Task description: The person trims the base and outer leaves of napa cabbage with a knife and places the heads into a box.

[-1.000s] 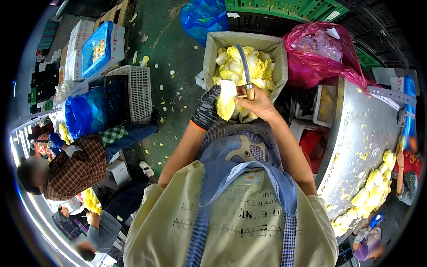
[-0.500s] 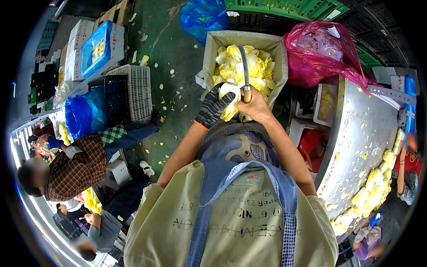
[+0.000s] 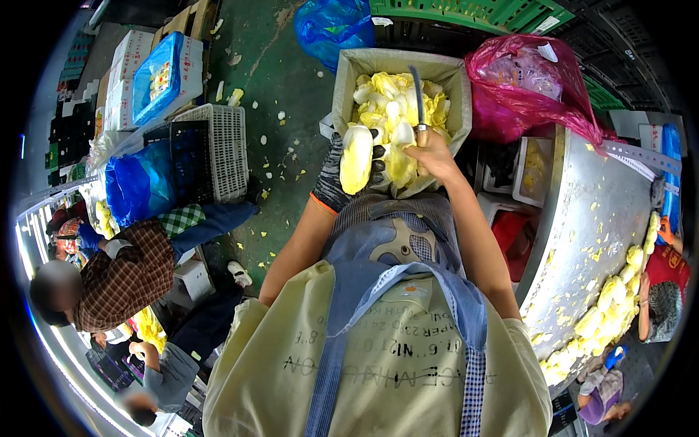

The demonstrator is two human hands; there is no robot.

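My left hand (image 3: pixel 333 173), in a grey-and-black knit glove with an orange cuff, is closed around a small pale yellow napa cabbage (image 3: pixel 356 162). Bare, my right hand (image 3: pixel 435 157) grips the handle of a curved knife (image 3: pixel 419 98), its blade pointing away from me. A loose cabbage leaf (image 3: pixel 399 162) lies against the right thumb, seemingly pinched there. Both hands are over the near edge of a lined bin (image 3: pixel 461 80), which holds a heap of yellow and white cabbage leaves (image 3: pixel 389 87).
Right of the bin are a pink plastic bag (image 3: pixel 524 80) and a metal table (image 3: pixel 582 189) bearing a row of cabbages (image 3: pixel 608 306). A blue bag (image 3: pixel 331 36) sits beyond it. Crates, boxes and co-workers are at left; another person (image 3: pixel 666 277) works at far right.
My hands have moved apart: the left, with the cabbage, slightly left; the right, with the knife, to the right. The cabbage now stands more upright, and a leaf has come away beside the right thumb.
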